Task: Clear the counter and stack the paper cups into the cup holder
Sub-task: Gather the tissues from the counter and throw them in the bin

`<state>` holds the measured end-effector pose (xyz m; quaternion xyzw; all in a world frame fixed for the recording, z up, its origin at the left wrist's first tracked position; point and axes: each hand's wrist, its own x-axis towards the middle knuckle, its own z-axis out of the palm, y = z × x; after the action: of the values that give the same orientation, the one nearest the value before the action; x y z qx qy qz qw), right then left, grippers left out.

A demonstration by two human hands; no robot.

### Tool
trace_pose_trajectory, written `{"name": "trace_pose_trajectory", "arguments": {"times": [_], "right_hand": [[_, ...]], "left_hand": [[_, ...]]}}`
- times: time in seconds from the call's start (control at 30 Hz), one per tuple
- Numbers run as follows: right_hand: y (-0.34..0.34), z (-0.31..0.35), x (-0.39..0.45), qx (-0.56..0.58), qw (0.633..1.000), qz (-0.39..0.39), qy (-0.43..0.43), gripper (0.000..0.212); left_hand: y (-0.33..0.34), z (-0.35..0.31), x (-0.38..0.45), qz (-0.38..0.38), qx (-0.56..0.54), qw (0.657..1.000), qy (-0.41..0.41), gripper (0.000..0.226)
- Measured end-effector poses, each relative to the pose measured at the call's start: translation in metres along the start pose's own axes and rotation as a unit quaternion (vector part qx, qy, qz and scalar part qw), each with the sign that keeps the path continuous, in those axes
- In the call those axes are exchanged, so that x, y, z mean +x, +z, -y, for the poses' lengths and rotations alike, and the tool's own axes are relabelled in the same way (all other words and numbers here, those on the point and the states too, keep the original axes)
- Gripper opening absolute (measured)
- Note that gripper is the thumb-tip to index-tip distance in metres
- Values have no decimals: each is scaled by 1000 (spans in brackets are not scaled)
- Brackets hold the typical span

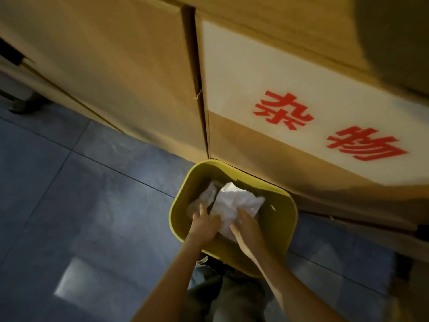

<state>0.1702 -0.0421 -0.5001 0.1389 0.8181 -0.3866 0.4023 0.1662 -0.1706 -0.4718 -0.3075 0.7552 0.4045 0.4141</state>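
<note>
A yellow waste bin (282,224) stands on the floor against cardboard boxes. Crumpled white paper (234,203) fills its opening. Both my hands reach down into the bin. My left hand (204,223) presses on the left part of the paper with its fingers spread. My right hand (246,225) lies on the right part, its fingers against the wad. Whether either hand grips the paper is unclear. No paper cups or cup holder are in view.
Large cardboard boxes (130,66) stand behind the bin; the right box carries a white label (301,108) with red characters. Grey floor tiles (69,194) spread to the left. Someone's shoes (25,105) are at the far left.
</note>
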Motion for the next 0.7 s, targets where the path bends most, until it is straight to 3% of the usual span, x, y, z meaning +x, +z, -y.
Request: {"name": "trace_pose_trajectory", "arguments": {"times": [0.23, 0.33, 0.57, 0.7], "right_hand": [[-47, 38, -50, -37, 999, 8, -29, 30], [-68, 72, -78, -14, 999, -6, -40, 25], [-141, 190, -188, -1, 989, 2, -145, 24], [-186, 248, -243, 5, 983, -57, -176, 12]], "left_hand": [[-30, -22, -56, 12, 10, 999, 38, 40], [-47, -47, -94, -42, 27, 995, 88, 29], [-111, -138, -210, -68, 103, 966, 225, 25], [-152, -193, -276, -60, 116, 950, 285, 25]]}}
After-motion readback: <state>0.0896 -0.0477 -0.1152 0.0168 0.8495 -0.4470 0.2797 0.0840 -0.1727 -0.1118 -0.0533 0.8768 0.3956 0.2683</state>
